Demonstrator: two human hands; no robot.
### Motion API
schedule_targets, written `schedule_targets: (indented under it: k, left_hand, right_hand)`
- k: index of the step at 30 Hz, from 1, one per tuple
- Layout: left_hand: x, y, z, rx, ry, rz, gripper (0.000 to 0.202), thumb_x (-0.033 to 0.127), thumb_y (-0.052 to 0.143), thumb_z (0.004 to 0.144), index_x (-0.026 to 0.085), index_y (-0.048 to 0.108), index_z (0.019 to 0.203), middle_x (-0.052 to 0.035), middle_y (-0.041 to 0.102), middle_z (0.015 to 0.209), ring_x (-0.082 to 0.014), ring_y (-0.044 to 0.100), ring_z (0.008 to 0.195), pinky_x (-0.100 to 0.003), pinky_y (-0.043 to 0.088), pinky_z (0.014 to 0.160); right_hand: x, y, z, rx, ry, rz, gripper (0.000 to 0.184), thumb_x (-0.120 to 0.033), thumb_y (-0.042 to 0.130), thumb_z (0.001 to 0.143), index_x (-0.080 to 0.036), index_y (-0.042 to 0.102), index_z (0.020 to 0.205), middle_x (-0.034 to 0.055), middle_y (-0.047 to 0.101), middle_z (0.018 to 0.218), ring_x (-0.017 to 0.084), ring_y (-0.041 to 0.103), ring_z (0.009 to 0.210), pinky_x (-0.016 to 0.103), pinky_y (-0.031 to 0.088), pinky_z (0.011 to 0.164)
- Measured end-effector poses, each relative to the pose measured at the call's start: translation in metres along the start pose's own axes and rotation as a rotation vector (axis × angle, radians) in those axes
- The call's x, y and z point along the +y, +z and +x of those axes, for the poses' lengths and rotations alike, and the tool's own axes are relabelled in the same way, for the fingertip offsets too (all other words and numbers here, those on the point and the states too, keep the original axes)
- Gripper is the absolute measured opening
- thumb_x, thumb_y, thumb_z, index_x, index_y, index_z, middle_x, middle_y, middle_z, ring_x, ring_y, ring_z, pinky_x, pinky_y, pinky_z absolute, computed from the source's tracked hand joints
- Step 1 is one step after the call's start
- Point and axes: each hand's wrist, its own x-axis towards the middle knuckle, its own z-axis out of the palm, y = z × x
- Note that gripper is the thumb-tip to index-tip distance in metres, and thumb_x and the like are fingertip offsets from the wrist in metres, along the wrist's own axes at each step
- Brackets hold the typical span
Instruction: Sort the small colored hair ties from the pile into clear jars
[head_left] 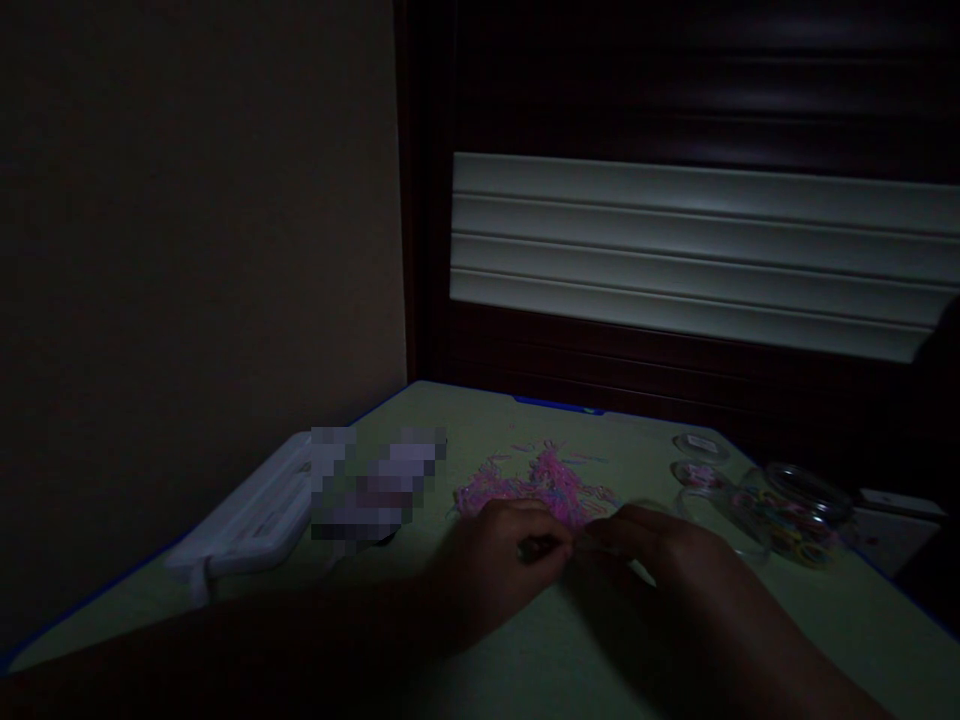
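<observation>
On the pale table lies a loose pile of small, thin pink strands (555, 485), some bluish, too dim to tell if they are elastic bands. Just on the near side of it, my left hand (502, 560) is closed, thumb and forefinger pinched together. My right hand (671, 555) meets it from the right, its fingers also pinched. The fingertips of both hands nearly touch. Whatever lies between them is too small and dark to name.
A clear jar (795, 515) with coloured bands lies tilted at the right, near small round clear containers (701, 475). At the left are a white panel-like device (255, 510) with a cord and a blurred-out object (382, 490). A wall (202, 220) borders the table's left side.
</observation>
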Motion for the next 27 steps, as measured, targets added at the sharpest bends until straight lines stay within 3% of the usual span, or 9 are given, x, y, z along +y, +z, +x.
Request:
schedule_targets:
  k: [12, 27]
  left_hand:
    - [-0.0015, 0.0015, -0.0016, -0.015, 0.056, -0.009, 0.011, 0.014, 0.055, 0.079, 0.016, 0.065, 0.080, -0.0014, 0.064, 0.079, -0.0122, 0.058, 0.074, -0.024, 0.043, 0.069]
    - [-0.0014, 0.0014, -0.0005, -0.026, 0.021, 0.021, 0.011, 0.017, 0.055, 0.081, 0.017, 0.066, 0.079, -0.0008, 0.064, 0.078, -0.0121, 0.058, 0.072, -0.023, 0.043, 0.068]
  right_hand:
    - [0.0003, -0.0005, -0.0030, -0.042, 0.020, -0.030, 0.019, -0.009, 0.051, 0.077, -0.021, 0.065, 0.078, 0.0012, 0.063, 0.073, 0.014, 0.060, 0.066, 0.022, 0.043, 0.058]
    - [0.0015, -0.0046, 0.0000, -0.076, 0.035, -0.076, 0.019, -0.009, 0.050, 0.077, -0.020, 0.065, 0.079, 0.0024, 0.063, 0.075, 0.015, 0.060, 0.069, 0.021, 0.042, 0.059]
